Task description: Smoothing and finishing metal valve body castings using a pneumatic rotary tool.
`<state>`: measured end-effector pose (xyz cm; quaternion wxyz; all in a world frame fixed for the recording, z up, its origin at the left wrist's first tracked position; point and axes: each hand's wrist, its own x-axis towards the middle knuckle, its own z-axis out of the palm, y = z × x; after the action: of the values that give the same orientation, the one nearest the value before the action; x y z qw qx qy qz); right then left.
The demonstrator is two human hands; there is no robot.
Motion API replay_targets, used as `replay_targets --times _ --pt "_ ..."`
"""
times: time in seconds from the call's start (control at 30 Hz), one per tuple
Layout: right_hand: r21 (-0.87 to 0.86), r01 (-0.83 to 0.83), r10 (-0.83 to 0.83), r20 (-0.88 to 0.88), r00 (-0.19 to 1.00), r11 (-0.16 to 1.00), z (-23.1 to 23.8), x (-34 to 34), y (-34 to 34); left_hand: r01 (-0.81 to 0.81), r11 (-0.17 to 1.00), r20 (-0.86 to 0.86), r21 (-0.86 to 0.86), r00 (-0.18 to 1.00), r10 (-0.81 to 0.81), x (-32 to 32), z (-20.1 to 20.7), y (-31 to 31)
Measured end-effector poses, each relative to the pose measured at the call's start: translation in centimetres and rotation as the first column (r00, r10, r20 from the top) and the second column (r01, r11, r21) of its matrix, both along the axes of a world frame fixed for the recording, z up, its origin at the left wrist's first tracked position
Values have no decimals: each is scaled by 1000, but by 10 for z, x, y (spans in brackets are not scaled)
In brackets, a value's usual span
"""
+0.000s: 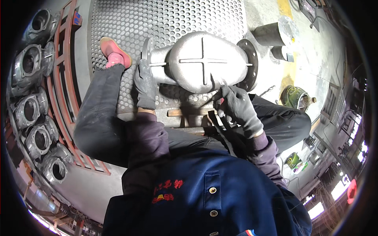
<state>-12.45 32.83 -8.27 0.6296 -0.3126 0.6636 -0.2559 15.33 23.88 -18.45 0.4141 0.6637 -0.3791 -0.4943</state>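
A large silver-grey metal casting (188,55), like a valve body, lies on its side in front of me. It has a bulging middle with a raised cross-shaped rib, and a round flange (248,65) with bolt holes at its right end. My left hand (146,85), in a dark grey glove, grips the casting's left flange (147,51). At the casting's near side, right of its middle, my gloved right hand (238,106) is closed with fingers bent. Something reddish shows between those fingers, too small to name. A black strap-like strip (215,120) hangs just below that hand.
The casting lies on a perforated metal plate (118,23). Several similar castings (29,65) line the left, beyond a red metal frame (63,70). A grey metal bucket (271,33) and a green round container (293,97) stand right. A wooden piece (179,113) lies between my legs.
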Motion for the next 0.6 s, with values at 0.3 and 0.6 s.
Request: replay_targets --times 0.3,0.6 --pt "252 85 -100 47 994 964 28 36 -35 37 989 128 -141 992 -19 8 -20 0" --pt "-128 -645 494 -538 683 753 1 17 -31 0 986 43 -164 999 7 -1 -21 -5"
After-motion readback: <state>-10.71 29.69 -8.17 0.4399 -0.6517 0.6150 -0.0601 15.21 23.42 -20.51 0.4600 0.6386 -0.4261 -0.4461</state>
